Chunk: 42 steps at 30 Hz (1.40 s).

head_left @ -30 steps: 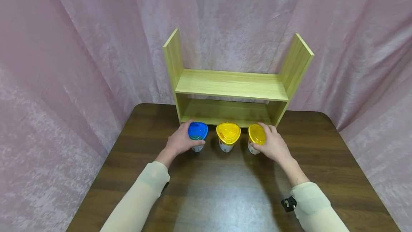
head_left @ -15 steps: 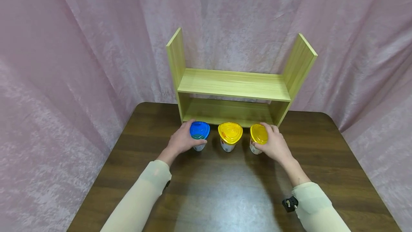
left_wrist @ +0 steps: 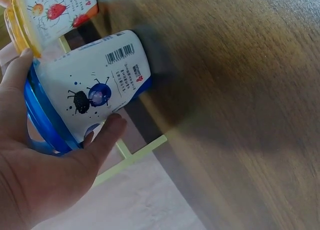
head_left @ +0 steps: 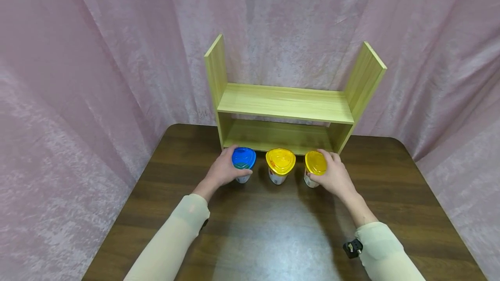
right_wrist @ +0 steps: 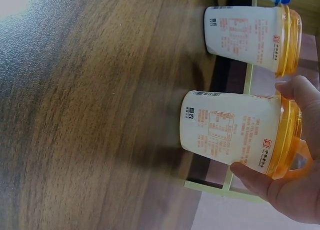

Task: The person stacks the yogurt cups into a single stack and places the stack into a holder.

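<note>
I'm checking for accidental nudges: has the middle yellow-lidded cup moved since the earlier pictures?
No. Against the wooden shelf, the middle yellow-lidded cup keeps its place before the lower board; in the head view both shift rightward together.

The left cup (left_wrist: 95,75) is white with a blue lid (head_left: 244,157), middle cup (head_left: 277,178) and right cup (right_wrist: 230,125) white with yellow lids (head_left: 280,161), shelf (head_left: 285,102) pale yellow, table (head_left: 175,164) grained brown, curtain (head_left: 289,21) mottled pink.
</note>
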Motion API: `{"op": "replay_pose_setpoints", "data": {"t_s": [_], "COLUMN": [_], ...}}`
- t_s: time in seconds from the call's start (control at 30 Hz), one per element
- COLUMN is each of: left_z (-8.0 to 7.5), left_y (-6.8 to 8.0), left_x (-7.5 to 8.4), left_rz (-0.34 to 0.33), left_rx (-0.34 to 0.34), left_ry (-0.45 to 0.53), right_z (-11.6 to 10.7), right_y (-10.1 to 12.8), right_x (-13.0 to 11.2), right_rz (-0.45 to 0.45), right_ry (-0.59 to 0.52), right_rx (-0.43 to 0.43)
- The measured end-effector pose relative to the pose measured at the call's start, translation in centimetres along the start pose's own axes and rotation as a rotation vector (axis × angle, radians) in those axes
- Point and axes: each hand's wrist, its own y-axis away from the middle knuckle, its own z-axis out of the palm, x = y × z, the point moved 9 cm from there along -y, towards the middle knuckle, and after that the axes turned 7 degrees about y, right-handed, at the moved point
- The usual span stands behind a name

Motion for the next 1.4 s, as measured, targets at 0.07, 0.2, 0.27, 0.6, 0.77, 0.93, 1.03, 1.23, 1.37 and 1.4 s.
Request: {"op": "replay_pose_setpoints", "data": {"t_s": [0.07, 0.2, 0.27, 0.6, 0.77, 0.93, 1.03, 1.23, 1.37, 1.4], "left_z": [0.1, 0.1, 0.0, -0.1, -0.1, -0.1, -0.1, -0.1, -0.1, -0.1], "left_y": [0.0, 0.1, 0.1, 0.2, 0.2, 0.2, 0.2, 0.2, 0.2, 0.2], "left_x": [0.0, 0.2, 0.3, 0.2, 0.1, 0.1, 0.1, 0.0, 0.0, 0.0], "left_rz": [-0.001, 0.005, 0.004, -0.001, -0.007, -0.011, -0.015, -0.021, -0.022, -0.022], "left_rx": [-0.001, -0.001, 0.0, 0.003, 0.004, 0.003, 0.0, 0.004, 0.008, 0.009], "left_ry": [0.002, 0.01, 0.015, 0.008, 0.002, -0.007, -0.009, -0.006, -0.005, -0.003], "right_z": [-0.1, -0.4, -0.7, -2.9, -3.9, -4.6, -5.0, -6.0, -6.6, -6.7], "right_y": [0.1, 0.3, 0.3, 0.4, 0.3, 0.1, 0.0, -0.3, -0.5, -0.6], "right_x": [0.0, 0.2, 0.1, -0.9, -2.0, -2.8, -3.3, -4.4, -5.2, -5.4], "right_rz": [0.003, 0.017, 0.017, -0.006, -0.032, -0.026, -0.023, -0.05, -0.066, -0.068], "right_ry": [0.0, 0.002, 0.004, 0.014, 0.018, 0.027, 0.031, 0.033, 0.025, 0.023], "right_rx": [-0.002, 0.0, 0.001, 0.034, 0.06, 0.059, 0.066, 0.089, 0.102, 0.104]}}
